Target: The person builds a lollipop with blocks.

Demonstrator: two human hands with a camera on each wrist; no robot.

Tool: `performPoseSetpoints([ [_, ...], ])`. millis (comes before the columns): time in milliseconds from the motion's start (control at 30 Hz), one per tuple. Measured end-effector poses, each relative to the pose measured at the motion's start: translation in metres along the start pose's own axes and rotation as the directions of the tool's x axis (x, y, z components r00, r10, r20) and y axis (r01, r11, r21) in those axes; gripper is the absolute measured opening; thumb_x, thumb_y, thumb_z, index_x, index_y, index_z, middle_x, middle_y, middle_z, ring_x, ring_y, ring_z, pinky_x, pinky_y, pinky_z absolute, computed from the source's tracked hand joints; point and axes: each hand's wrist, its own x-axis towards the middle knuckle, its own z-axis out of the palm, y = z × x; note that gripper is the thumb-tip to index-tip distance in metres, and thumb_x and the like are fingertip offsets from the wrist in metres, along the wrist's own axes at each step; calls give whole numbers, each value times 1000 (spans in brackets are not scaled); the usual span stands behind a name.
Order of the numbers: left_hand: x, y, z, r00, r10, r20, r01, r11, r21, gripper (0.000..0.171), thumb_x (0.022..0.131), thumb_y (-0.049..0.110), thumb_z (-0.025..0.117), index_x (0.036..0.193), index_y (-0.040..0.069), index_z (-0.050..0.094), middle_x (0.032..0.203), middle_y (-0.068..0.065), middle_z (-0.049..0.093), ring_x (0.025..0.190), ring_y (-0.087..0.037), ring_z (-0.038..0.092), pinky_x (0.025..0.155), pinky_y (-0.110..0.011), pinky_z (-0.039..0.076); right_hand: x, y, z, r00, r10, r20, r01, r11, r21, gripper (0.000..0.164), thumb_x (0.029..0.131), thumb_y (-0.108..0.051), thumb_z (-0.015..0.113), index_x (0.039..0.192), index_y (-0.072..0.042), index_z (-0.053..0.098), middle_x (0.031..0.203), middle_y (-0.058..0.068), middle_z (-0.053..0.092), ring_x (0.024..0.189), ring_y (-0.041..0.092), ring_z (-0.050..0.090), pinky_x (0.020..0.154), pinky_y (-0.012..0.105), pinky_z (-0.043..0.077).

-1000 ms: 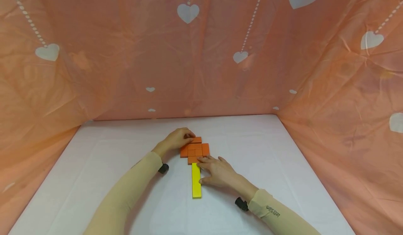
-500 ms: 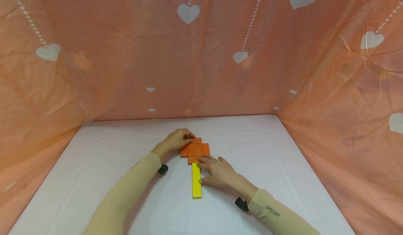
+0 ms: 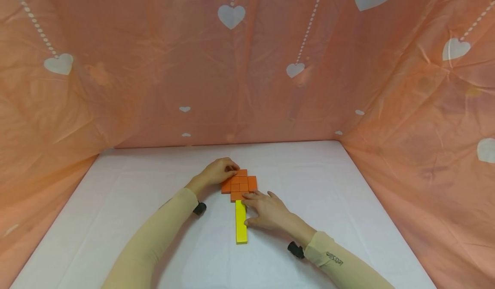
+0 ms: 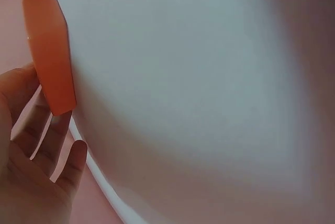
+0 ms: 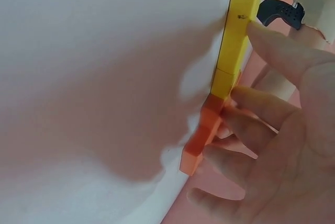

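Flat orange blocks (image 3: 244, 187) lie fitted together on the white tabletop, with a yellow strip (image 3: 241, 229) running from them toward me. A seam crosses the yellow strip (image 5: 238, 35) in the right wrist view. My left hand (image 3: 216, 171) pinches the left end of the farthest orange block (image 3: 242, 173) between thumb and fingers. In the left wrist view, fingertips are partly hidden behind the orange blocks (image 4: 49, 51). My right hand (image 3: 270, 211) has its fingers spread, thumb and index touching the strip's right side. Its other fingertips rest at the nearest orange blocks.
White cloth (image 3: 328, 186) covers the table around the blocks. A peach curtain (image 3: 247, 87) with white hearts stands behind and at both sides. Black wrist cameras (image 3: 296, 250) are worn on both wrists.
The farthest orange block has shifted slightly toward me, closing the gap to the blocks below it. My left hand moved a little with it; the right hand has stayed in place.
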Motion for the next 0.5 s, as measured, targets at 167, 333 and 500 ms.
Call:
performPoseSetpoints([
  [167, -4, 2, 0, 999, -9, -33, 8, 1000, -22, 25, 103, 17, 66, 124, 5, 73, 116, -10, 67, 107, -26, 66, 100, -45, 54, 0, -1, -1, 1000, -2, -11, 2, 1000, -10, 66, 92, -45, 78, 148, -16, 60, 158, 1, 51, 149, 30, 41, 118, 66, 31],
  [333, -16, 2, -8, 996, -38, -82, 31, 996, -83, 30, 105, 19, 64, 130, 4, 70, 132, -13, 64, 119, -32, 63, 105, -50, 51, -2, -1, -7, 998, -5, -69, 6, 1000, 11, 65, 94, -44, 75, 150, -16, 58, 158, 2, 50, 148, 33, 42, 118, 66, 30],
  [500, -36, 6, -22, 979, -52, -197, 43, 998, -47, 40, 104, 22, 64, 139, 4, 64, 146, -16, 57, 138, -39, 50, 115, -57, 40, -3, 9, -17, 972, 31, -231, -7, 995, 104, 64, 98, -43, 71, 151, -12, 55, 160, 4, 48, 150, 35, 40, 119, 67, 28],
])
